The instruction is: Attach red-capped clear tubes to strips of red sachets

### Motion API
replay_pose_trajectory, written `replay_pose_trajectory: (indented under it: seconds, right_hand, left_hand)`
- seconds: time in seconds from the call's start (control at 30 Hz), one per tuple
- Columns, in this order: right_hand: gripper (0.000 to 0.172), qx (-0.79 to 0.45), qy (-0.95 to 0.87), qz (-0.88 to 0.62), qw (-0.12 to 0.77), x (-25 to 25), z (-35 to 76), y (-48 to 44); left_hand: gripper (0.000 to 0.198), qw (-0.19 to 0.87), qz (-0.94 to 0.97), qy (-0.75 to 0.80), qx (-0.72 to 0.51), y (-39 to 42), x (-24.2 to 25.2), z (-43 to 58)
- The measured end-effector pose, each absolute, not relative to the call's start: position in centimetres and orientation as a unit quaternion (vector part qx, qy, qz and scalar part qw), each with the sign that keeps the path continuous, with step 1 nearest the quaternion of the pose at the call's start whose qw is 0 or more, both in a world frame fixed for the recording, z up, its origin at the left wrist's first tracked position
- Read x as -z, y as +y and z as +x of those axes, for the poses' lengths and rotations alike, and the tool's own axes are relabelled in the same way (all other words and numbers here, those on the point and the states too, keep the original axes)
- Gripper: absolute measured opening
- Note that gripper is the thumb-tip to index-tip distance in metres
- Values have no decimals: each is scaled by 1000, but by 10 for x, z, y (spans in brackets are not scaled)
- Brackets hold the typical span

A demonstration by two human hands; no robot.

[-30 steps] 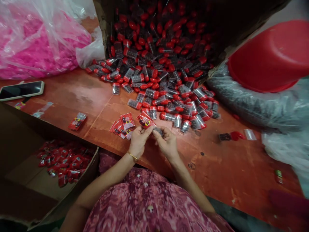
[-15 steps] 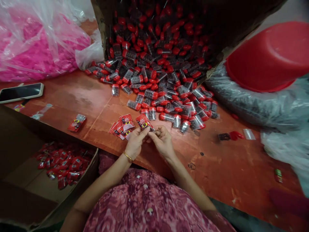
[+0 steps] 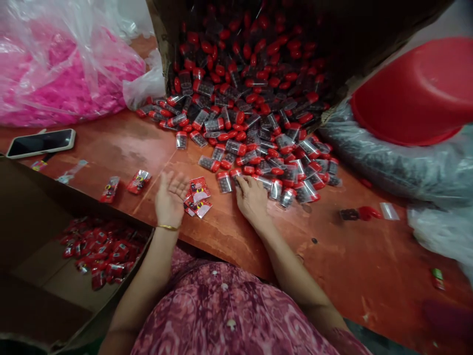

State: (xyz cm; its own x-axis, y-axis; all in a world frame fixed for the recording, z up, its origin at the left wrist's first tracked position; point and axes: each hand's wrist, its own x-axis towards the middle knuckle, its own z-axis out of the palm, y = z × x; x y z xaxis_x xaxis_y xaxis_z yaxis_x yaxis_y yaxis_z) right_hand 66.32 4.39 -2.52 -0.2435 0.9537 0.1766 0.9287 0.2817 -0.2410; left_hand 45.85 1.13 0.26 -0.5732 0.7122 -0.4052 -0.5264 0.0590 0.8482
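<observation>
My left hand [image 3: 170,199] is turned palm up with its fingers stretched out and holds nothing. Just right of it lie several red printed cards [image 3: 199,188] on the table. My right hand [image 3: 254,201] reaches to the near edge of a heap of small clear containers with red caps [image 3: 221,123], dark contents showing through. Its fingers curl over one such container [image 3: 235,173]; the thumb's grip is hidden. Another capped container [image 3: 223,182] stands apart just left of those fingers. Left of my left hand lie two card-and-container packs [image 3: 139,182], a short way from each other.
A large cardboard box [image 3: 159,42] spills the heap onto the table [image 3: 332,266]. Below left, an open carton [image 3: 142,251] holds red packs. A phone [image 3: 41,143] and a pink-filled bag [image 3: 62,74] lie left. A red tub [image 3: 414,93] rests on a plastic sack [image 3: 377,158] at right.
My hands were together holding a red card; now they are apart. The left moved left and opened, the right went to the heap. Two packs lie at left where one lay before.
</observation>
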Motion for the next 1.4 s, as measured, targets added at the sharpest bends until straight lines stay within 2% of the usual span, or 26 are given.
replay_pose_trajectory:
  seconds: [0.07, 0.17, 0.3, 0.4, 0.5, 0.6, 0.7, 0.77, 0.83, 0.93, 1.03, 1.17, 1.23, 1.4]
  right_hand:
    - [32, -21, -773, -615, 155, 23, 663, 39]
    - [34, 1, -788, -588, 185, 22, 655, 38]
    - [41, -21, -833, -533, 148, 24, 636, 42]
    - [37, -31, -834, -537, 125, 24, 632, 41]
    - [34, -57, -812, -569, 122, 22, 642, 36]
    - [25, -158, -772, -593, 168, 22, 655, 31]
    - [15, -363, -665, -564, 328, 21, 657, 26]
    - [23, -480, -561, -525, 423, 18, 649, 24]
    - [27, -540, -483, -499, 476, 14, 637, 22]
    - [25, -551, -426, -487, 526, 8, 622, 23]
    - [25, -534, -403, -494, 555, 7, 621, 25]
    - [25, -539, -391, -496, 558, 8, 631, 26]
    - [25, -548, -399, -489, 550, 9, 635, 25]
    - [23, -556, -443, -491, 503, 13, 641, 23]
  left_hand:
    - [33, 394, 241, 647, -607, 7, 2, 467]
    - [27, 239, 464, 727, -446, 1, 9, 472]
    - [26, 158, 561, 754, -303, 0, 18, 468]
    - [19, 136, 571, 761, -277, 2, 24, 470]
    - [21, 120, 575, 759, -282, 2, 27, 474]
    - [26, 118, 564, 758, -305, 1, 22, 476]
    - [29, 137, 542, 759, -333, 0, 12, 481]
    - [29, 158, 543, 746, -352, -1, 6, 487]
    - [29, 177, 553, 726, -369, -1, 1, 495]
    - [29, 190, 565, 701, -390, -3, -1, 506]
    - [35, 238, 538, 691, -419, -5, 0, 509]
    - [44, 471, 427, 649, -417, -4, 0, 507]
    - [43, 547, 371, 609, -438, -2, -1, 509]
    - [38, 524, 324, 587, -525, 4, 1, 519]
